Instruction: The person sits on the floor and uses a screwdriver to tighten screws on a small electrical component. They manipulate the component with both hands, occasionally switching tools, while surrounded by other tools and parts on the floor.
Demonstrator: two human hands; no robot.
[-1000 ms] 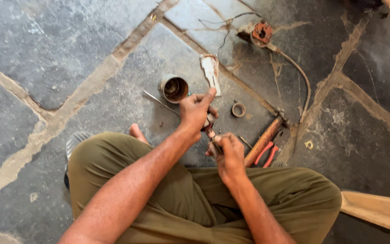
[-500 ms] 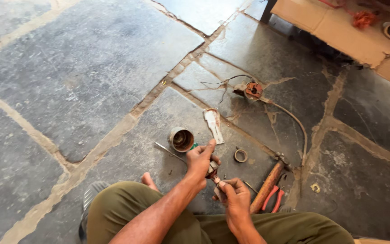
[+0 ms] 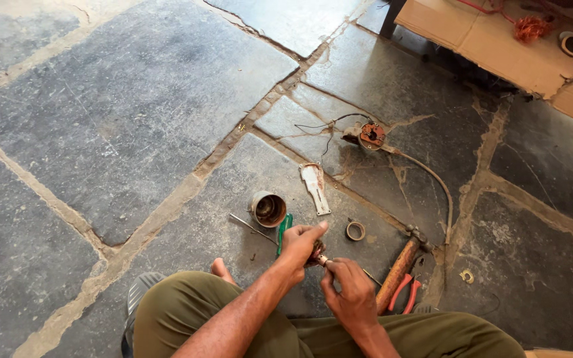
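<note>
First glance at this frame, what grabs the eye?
The two hands at bottom centre: the left hand and right hand pinch a small dark part between them, above olive-trousered knees. Around them on the stone floor lie a round metal cup, a green-handled screwdriver, a wooden-handled hammer and red-handled pliers. Farther up sits an orange-wound coil part with trailing wires.

Floor: dark grey stone slabs (image 3: 134,113) with pale mortar joints filled the frame | Upper right: flattened cardboard (image 3: 499,46) lay | Light: soft daylight
</note>
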